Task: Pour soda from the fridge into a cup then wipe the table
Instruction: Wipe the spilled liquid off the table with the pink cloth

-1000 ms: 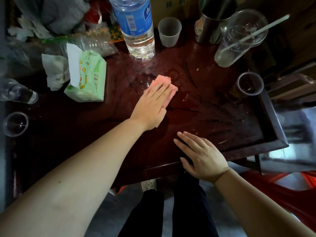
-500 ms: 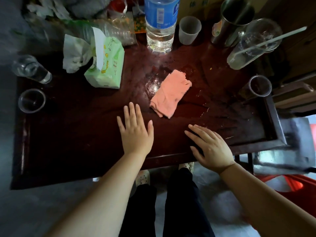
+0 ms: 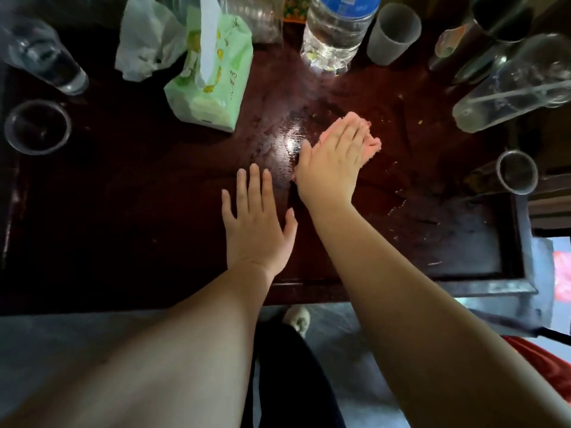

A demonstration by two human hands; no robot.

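While your right hand (image 3: 332,162) presses flat on the crumpled pink cloth (image 3: 369,143), fingers together and stretched out, that cloth sits mid-table on the dark red wooden table (image 3: 129,211), beside a wet shine. Your left hand (image 3: 256,223) lies palm down just beside it, fingers spread, holding nothing. Behind: a green tissue pack (image 3: 213,78) and a clear plastic water bottle (image 3: 335,32).

We see a pink cloth (image 3: 369,143) lying crumpled on the dark, wet table (image 3: 154,211), mostly hidden under our flat right hand (image 3: 332,162). Only its edges show past the fingertips. A frosted cup (image 3: 393,34) stands upright well beyond that hand.
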